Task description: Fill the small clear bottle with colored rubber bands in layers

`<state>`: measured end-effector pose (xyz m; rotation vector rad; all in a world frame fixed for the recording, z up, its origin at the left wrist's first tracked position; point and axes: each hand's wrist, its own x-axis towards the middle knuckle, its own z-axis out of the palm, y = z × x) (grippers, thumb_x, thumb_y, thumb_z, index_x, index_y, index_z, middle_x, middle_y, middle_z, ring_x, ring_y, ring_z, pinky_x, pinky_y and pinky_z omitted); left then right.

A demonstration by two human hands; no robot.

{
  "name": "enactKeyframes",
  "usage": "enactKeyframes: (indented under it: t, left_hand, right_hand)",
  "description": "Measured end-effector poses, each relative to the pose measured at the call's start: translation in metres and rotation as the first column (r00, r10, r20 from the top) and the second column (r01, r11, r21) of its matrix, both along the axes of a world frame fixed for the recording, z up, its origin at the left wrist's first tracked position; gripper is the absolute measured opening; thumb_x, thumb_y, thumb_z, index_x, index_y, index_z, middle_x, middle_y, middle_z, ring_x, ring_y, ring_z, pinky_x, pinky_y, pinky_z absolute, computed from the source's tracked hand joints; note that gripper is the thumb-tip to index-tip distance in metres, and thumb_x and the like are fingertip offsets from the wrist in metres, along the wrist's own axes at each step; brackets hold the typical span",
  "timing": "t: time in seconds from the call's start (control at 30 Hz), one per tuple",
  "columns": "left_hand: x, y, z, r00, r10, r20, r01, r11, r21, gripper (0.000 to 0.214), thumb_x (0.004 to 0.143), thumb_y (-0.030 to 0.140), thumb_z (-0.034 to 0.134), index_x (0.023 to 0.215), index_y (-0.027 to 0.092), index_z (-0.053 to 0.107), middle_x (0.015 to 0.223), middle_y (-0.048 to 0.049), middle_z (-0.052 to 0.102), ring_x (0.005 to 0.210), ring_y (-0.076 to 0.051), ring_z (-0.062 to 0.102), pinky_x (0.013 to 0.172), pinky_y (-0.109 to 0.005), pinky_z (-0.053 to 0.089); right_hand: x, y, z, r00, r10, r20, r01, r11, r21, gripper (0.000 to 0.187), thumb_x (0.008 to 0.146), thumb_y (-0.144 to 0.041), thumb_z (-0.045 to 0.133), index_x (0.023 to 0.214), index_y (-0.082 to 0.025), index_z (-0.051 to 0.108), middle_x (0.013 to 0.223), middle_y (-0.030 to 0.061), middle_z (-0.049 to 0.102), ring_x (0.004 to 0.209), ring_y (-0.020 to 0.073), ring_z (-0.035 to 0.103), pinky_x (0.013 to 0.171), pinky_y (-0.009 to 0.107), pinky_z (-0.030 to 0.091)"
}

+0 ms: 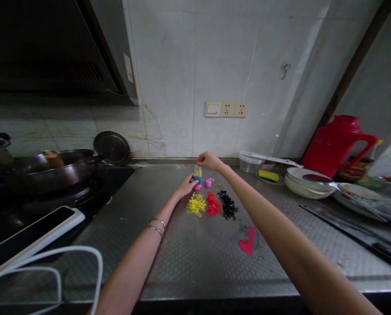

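My left hand (185,187) is wrapped round a small clear bottle (198,174) with a blue and pink lower part, standing upright on the counter. Yellow bits show inside the bottle. Over its mouth, my right hand (209,160) is closed in a pinch; whatever is between the fingertips is too small to make out. A pink cap (209,182) lies just right of the bottle. In front sit three small piles side by side, which look like little rubber bands: yellow bands (195,204), red bands (213,204) and black bands (228,205).
A red heart-shaped patch (247,241) marks the metal counter (195,262). To the right are stacked bowls (308,189), a yellow sponge (268,176), a knife (346,232) and a red thermos (336,142). At left, a pan (57,170) stands on the stove near a white device with a cable (98,262).
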<state>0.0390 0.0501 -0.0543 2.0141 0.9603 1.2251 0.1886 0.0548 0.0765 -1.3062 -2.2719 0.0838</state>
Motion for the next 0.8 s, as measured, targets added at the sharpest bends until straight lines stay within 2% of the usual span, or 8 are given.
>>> enactKeyframes:
  t: [0.3, 0.47, 0.6, 0.7, 0.8]
  left_hand:
    - [0.000, -0.002, 0.001, 1.000, -0.026, 0.015, 0.026, 0.999, -0.019, 0.027, 0.076, 0.024, 0.049, 0.100, 0.013, 0.052, 0.092, -0.0059, 0.061, 0.083, -0.015, 0.056, 0.079, -0.030, 0.043]
    - [0.001, 0.001, -0.001, 1.000, -0.001, 0.027, 0.002, 0.999, -0.052, 0.027, 0.075, 0.023, 0.051, 0.100, 0.014, 0.054, 0.091, -0.0054, 0.062, 0.084, -0.015, 0.056, 0.079, -0.030, 0.043]
    - [0.002, 0.000, -0.001, 0.999, -0.005, 0.048, 0.008, 0.997, -0.074, 0.027, 0.075, 0.023, 0.051, 0.100, 0.013, 0.054, 0.091, -0.0056, 0.062, 0.082, -0.015, 0.057, 0.078, -0.029, 0.044]
    - [0.002, -0.002, 0.001, 0.998, -0.016, 0.055, 0.020, 0.997, -0.069, 0.027, 0.075, 0.023, 0.051, 0.100, 0.012, 0.054, 0.091, -0.0064, 0.062, 0.081, -0.015, 0.057, 0.077, -0.029, 0.044]
    - [0.001, -0.002, 0.002, 0.997, -0.034, 0.063, 0.037, 0.998, -0.051, 0.029, 0.074, 0.023, 0.051, 0.101, 0.012, 0.054, 0.093, -0.0074, 0.062, 0.082, -0.016, 0.057, 0.078, -0.030, 0.044]
  right_hand:
    - [0.005, -0.006, 0.002, 1.000, -0.006, -0.015, 0.007, 1.000, 0.027, 0.022, 0.070, -0.026, 0.055, 0.081, -0.012, 0.068, 0.072, 0.0055, 0.065, 0.062, 0.0111, 0.054, 0.056, 0.018, 0.037]
    - [0.016, -0.013, -0.012, 0.998, -0.020, -0.061, 0.023, 0.999, 0.049, 0.029, 0.074, -0.031, 0.050, 0.079, -0.009, 0.068, 0.065, 0.0045, 0.064, 0.059, 0.0105, 0.052, 0.054, 0.018, 0.035]
    - [0.024, -0.018, -0.025, 0.994, -0.016, -0.109, 0.022, 0.998, 0.054, 0.028, 0.075, -0.031, 0.048, 0.078, -0.011, 0.068, 0.069, 0.0039, 0.065, 0.062, 0.0113, 0.054, 0.058, 0.019, 0.037]
    - [0.026, -0.020, -0.033, 0.988, -0.048, -0.147, 0.050, 0.999, 0.009, 0.025, 0.073, -0.031, 0.053, 0.084, -0.013, 0.067, 0.075, 0.0044, 0.065, 0.067, 0.0127, 0.056, 0.062, 0.020, 0.040]
    - [0.022, -0.021, -0.043, 0.974, -0.075, -0.214, 0.052, 0.992, -0.113, 0.040, 0.067, -0.035, 0.060, 0.100, -0.013, 0.062, 0.087, 0.0061, 0.065, 0.069, 0.0128, 0.057, 0.064, 0.021, 0.042]
